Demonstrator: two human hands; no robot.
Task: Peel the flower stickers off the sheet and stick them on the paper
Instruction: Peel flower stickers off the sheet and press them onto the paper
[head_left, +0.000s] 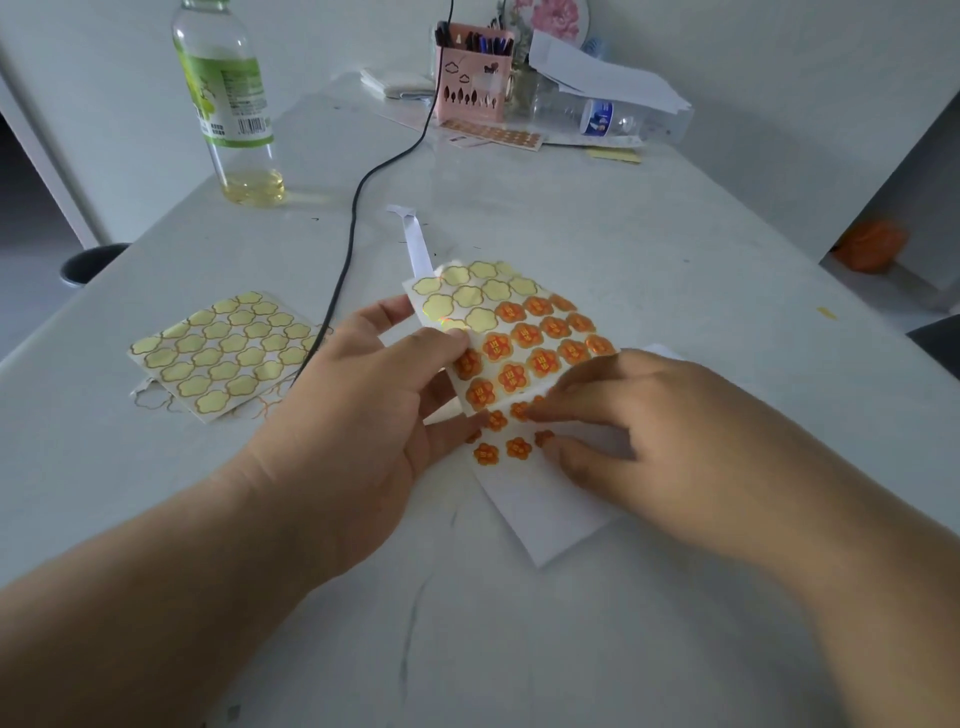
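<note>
While the left hand (363, 415) pinches the sheet (524, 332) by its left edge, thumb on top and fingers beneath, and holds it tilted above the paper (545, 519), the right hand (649, 431) is loosely bent and grips nothing. Its index tip presses on one of the stickers (518, 448) at the paper's far edge, and its thumb rests apart beside another.

The step in hand looks like sticking down, rubbing a placed flower flat. Several stickers sit on the paper in two loose rows. The paper lies flat on the table (675, 249), about midway between its left and right edges.

Next, I judge, the right hand must return to the sheet and pick up a petal rim with a nail. Bending the backing a little with the left hand would help the rim lift.

The sheet is glossy with a foil glint. Its far rows are bare pale-yellow scalloped blanks outlined in gold, and its near rows still carry orange flowers with red centres. Thin and limp, a peeled sticker will likely curl and cling to a fingertip.

Toward the table's left edge lies a spent sheet (223, 353). A black cable (353, 218) runs past it towards the far edge, and a bottle (228, 104) stands near the far left corner.
</note>
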